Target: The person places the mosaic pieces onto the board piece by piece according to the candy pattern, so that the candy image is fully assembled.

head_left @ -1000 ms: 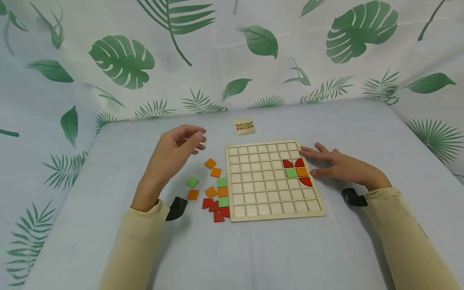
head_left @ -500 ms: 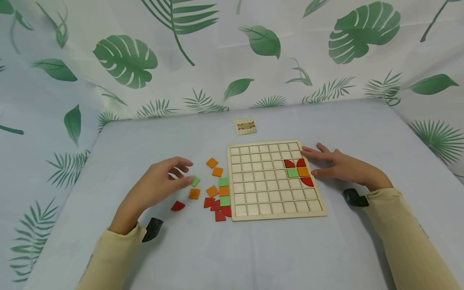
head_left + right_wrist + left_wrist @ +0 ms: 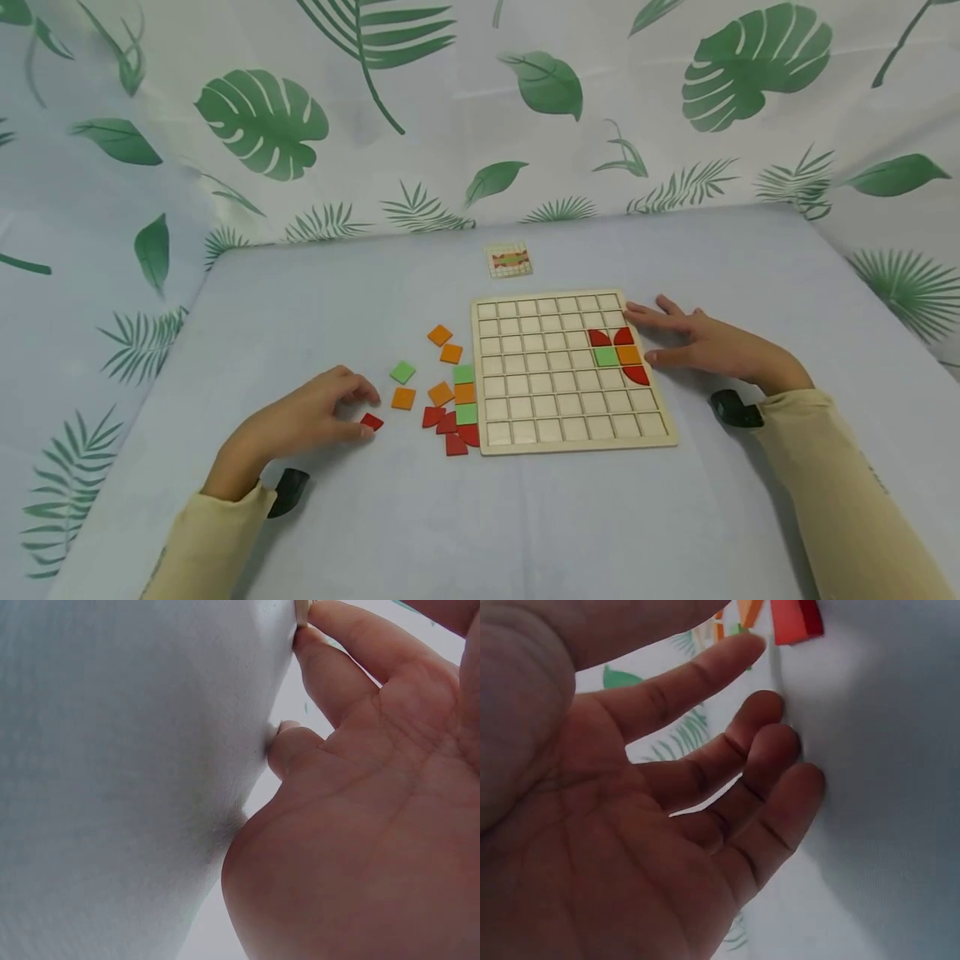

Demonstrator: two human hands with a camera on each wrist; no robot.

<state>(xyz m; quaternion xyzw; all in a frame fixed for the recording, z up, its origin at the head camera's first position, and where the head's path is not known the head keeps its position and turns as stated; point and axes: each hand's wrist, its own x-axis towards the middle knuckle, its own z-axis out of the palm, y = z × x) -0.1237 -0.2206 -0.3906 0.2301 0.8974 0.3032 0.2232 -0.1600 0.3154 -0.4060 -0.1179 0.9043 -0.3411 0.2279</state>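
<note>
My left hand (image 3: 318,417) is low over the table at the left, fingers loosely bent, with a red quarter-round tile (image 3: 372,422) at its thumb tip. In the left wrist view, that red tile (image 3: 796,621) lies just beyond the index fingertip, a gap showing between them. The other fingertips come down at the tablecloth. My right hand (image 3: 701,340) rests with spread fingers against the right edge of the wooden grid board (image 3: 536,408). On the board's right side sit red quarter-round tiles (image 3: 636,375), a green square tile (image 3: 606,357) and an orange square tile (image 3: 627,355).
Loose orange tiles (image 3: 402,398), green tiles (image 3: 402,372) and red tiles (image 3: 456,445) lie between my left hand and the board, some touching its left edge. A small pattern card (image 3: 509,260) lies behind the board. A leaf-printed cloth (image 3: 420,108) hangs at the back.
My left hand has moved down and toward me, to the red quarter-round tile, which now lies apart from the pile. My right hand has stayed at the board's edge.
</note>
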